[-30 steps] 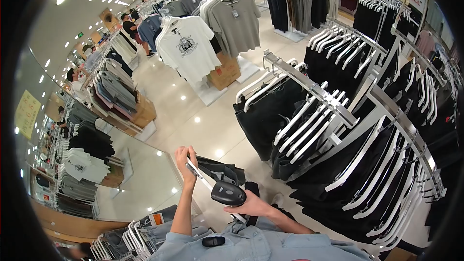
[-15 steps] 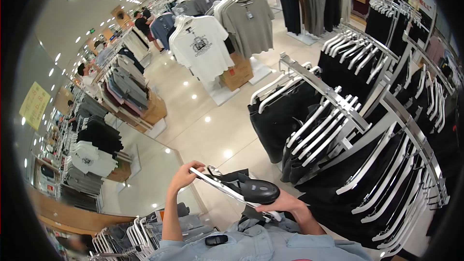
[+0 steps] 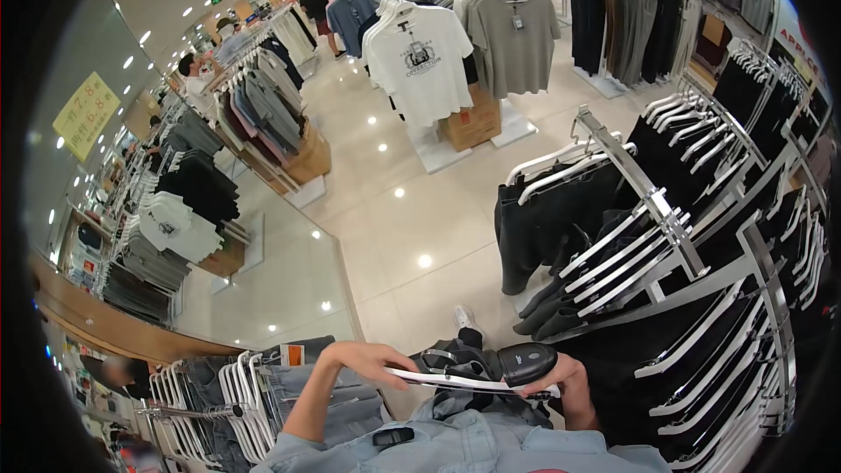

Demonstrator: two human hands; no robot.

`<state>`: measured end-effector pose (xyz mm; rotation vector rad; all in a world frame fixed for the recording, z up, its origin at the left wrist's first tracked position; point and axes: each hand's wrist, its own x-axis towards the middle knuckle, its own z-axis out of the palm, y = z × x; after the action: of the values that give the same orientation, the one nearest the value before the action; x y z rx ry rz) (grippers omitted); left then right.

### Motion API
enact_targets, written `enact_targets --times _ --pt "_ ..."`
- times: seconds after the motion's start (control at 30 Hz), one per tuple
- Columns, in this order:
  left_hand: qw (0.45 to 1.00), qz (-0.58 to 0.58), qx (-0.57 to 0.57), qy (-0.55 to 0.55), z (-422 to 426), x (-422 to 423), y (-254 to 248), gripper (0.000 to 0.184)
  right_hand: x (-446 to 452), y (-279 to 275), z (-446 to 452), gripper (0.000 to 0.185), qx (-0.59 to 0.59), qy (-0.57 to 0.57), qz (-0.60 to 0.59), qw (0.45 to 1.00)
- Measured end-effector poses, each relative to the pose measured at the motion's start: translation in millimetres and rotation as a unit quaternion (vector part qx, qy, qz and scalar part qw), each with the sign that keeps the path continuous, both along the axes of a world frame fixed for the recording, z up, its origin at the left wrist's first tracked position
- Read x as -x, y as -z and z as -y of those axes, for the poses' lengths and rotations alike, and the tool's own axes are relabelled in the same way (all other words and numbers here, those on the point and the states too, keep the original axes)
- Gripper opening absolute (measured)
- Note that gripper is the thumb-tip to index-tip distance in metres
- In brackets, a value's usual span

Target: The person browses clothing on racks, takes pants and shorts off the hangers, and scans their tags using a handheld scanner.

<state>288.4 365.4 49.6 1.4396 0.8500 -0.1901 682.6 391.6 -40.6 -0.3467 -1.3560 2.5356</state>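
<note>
My left hand [image 3: 371,363] is closed round the left end of a white hanger [image 3: 455,381], which lies nearly level in front of my body. Dark cloth [image 3: 451,359] is at the hanger, partly hidden by it. On the right, my right hand [image 3: 565,377] grips a black rounded handheld device [image 3: 527,363], its exact kind unclear. The hanger's right end also reaches that hand, and the thumb is against it. Both hands are close to the front of my light blue shirt [image 3: 473,447].
To the right stands a metal rack [image 3: 644,184] with black trousers [image 3: 561,219] on white hangers. Jeans [image 3: 324,385] hang at lower left beside a mirror [image 3: 289,289]. Ahead are T-shirts [image 3: 419,61] and a cardboard box [image 3: 473,118]. Other people are farther back.
The hanger has turned from a steep slant to nearly level. Both hands have moved right and lower in view, still holding the hanger and device. My view has shifted left.
</note>
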Motion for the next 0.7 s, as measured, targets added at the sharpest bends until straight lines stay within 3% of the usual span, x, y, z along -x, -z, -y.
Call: enact_targets --times 0.07,0.2,0.27,0.33,0.4,0.47,0.53,0.6,0.67,0.7 --pt "0.999 0.014 0.012 0.042 4 -13 8 0.045 2 -3 0 0.044 0.053 0.005 -0.016 0.998" --pt "0.989 -0.015 0.025 0.142 16 -36 19 0.049 5 7 -3 0.041 0.037 -0.031 -0.031 0.998" --pt "0.992 0.048 0.033 0.114 24 -47 23 0.05 6 26 -1 0.038 0.018 -0.078 -0.034 0.996" --pt "0.985 0.047 0.129 0.103 27 -61 14 0.048 3 -9 2 0.038 0.002 -0.047 -0.019 0.999" --pt "0.983 0.046 0.125 0.123 36 -64 44 0.048 2 -13 6 0.037 -0.012 -0.012 0.001 1.0" --pt "0.991 -0.019 0.054 0.121 40 -71 62 0.053 2 24 7 0.036 0.002 -0.069 0.049 0.996" --pt "0.99 -0.025 0.027 0.133 44 -73 72 0.058 -1 23 10 0.038 -0.029 -0.063 0.037 0.997" --pt "0.992 -0.014 0.087 0.088 44 -75 73 0.061 -4 12 19 0.036 -0.109 0.115 0.12 0.98" --pt "0.988 -0.024 0.137 0.071 42 -74 77 0.054 -1 11 20 0.033 -0.057 0.141 0.111 0.982" --pt "0.983 -0.001 0.181 0.017 46 -67 86 0.051 -2 15 19 0.027 -0.038 0.209 0.169 0.962"
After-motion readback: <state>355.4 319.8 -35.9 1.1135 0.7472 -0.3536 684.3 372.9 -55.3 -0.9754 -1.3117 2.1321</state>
